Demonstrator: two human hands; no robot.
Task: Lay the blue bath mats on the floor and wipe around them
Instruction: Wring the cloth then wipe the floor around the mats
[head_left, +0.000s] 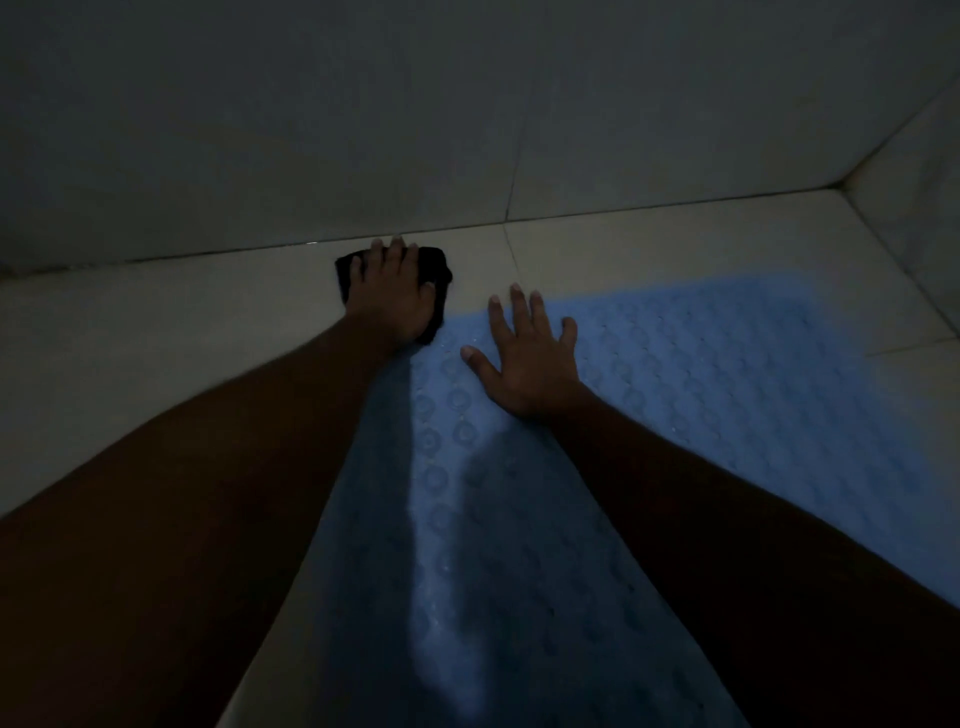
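A blue bath mat (727, 395) with a raised round pattern lies flat on the pale tiled floor (156, 338). My right hand (530, 358) rests flat on its far left part, fingers spread, holding nothing. My left hand (395, 291) presses a dark cloth (434, 260) onto the floor tiles just beyond the mat's far left corner, close to the wall. The cloth shows on both sides of the hand, and its lower edge touches the mat's corner. The light is dim and my arms shade the near part of the mat.
A tiled wall (467, 119) rises right behind the cloth, meeting the floor along a dark grout line. A second wall (924, 171) closes the corner at the far right. Bare floor tiles stretch to the left of the mat.
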